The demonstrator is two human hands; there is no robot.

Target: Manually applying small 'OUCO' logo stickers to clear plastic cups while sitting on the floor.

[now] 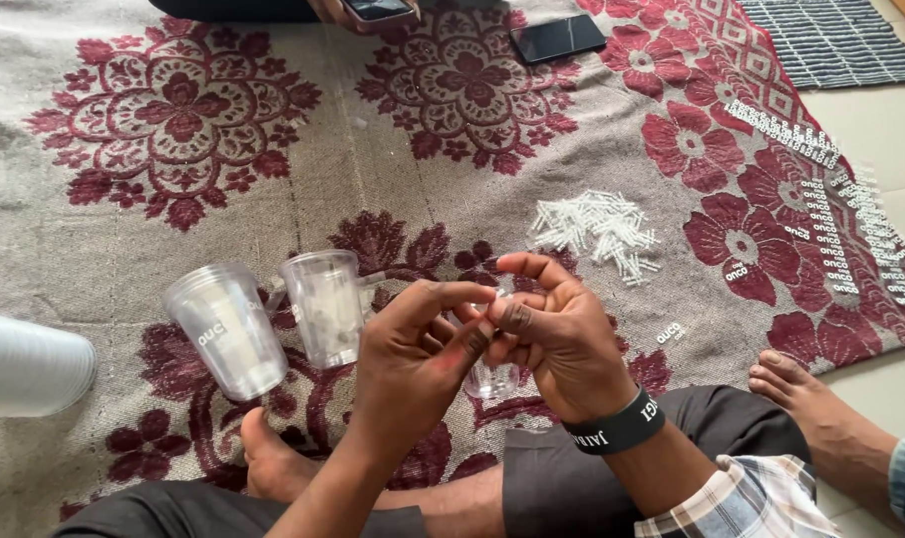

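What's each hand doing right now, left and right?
Left hand: fingers pinched on a small clear piece.
Right hand: fingers pinched on the same piece.

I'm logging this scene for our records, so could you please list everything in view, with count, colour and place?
Rug: one, grey with maroon flowers, covering the floor.
Clear cups: two, transparent, left of the hands; a third small one under them.
Cup stack: one, whitish, left edge.
White pieces: a pile, right of centre.
Small tags: many, white, in rows at right.
Phones: two, black, at top; one held by another person's hand.
Striped mat: one, grey, top right.
Another person's foot: right.
Wristband: one, black, right wrist.
Left hand and right hand: together, pinching something small.
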